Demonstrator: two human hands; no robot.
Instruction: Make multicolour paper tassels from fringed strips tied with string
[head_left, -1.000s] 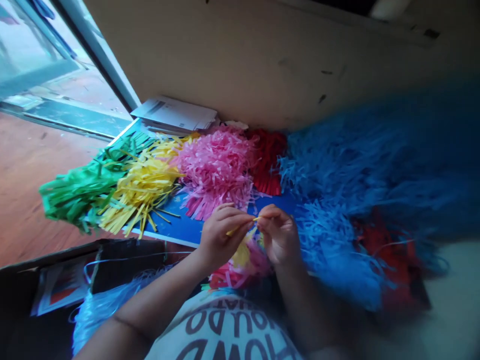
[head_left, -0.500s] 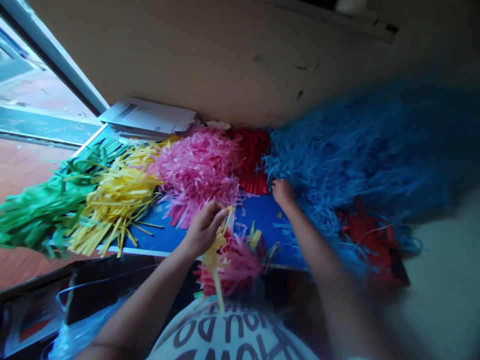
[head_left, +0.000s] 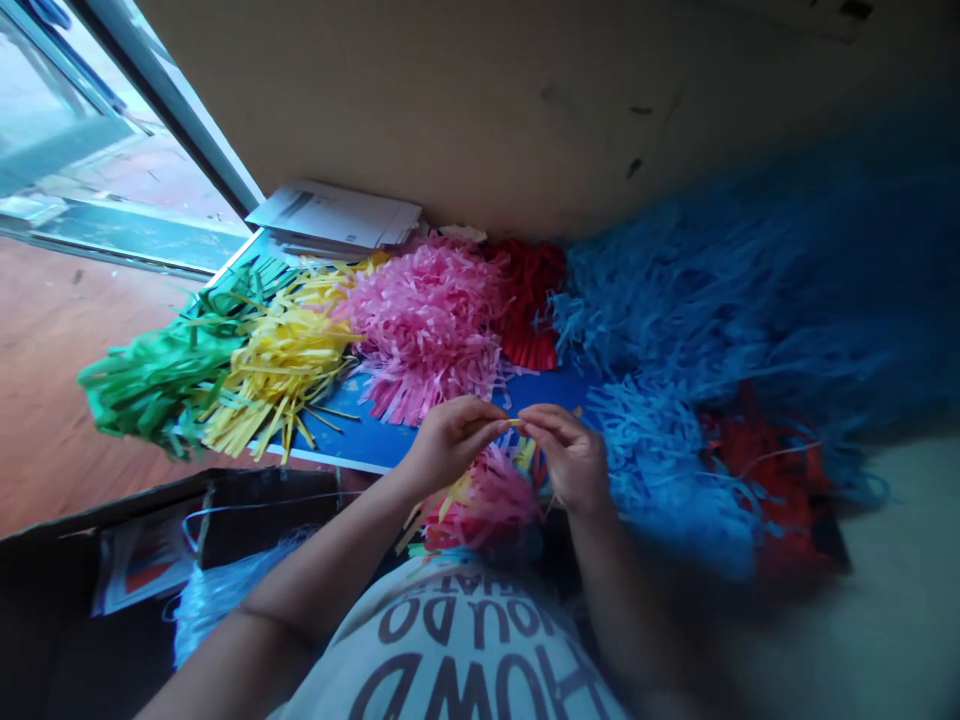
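Note:
My left hand (head_left: 459, 435) and my right hand (head_left: 568, 452) meet fingertip to fingertip over the table's near edge. Both pinch a yellow paper strip (head_left: 514, 422), of which only a small twisted bit shows between them. Just below hangs a bunch of pink and red paper fringe (head_left: 487, 505) with some yellow, close against my shirt. Beyond my hands lies a pile of pink fringe (head_left: 431, 310). Light blue fringe (head_left: 660, 450) is nearest to my right hand on its outer side.
Yellow fringe (head_left: 292, 350), green fringe (head_left: 165, 375) and dark red fringe (head_left: 529, 300) lie along the blue table (head_left: 382, 440). Stacked papers (head_left: 341, 215) sit by the wall. A large blue fringe heap (head_left: 750, 290) fills the right. Below left, a dark box (head_left: 262, 505) holds pale blue strands.
My right hand has come back from beside the blue fringe to meet my left hand and now pinches the yellow strip too. The view has shifted slightly.

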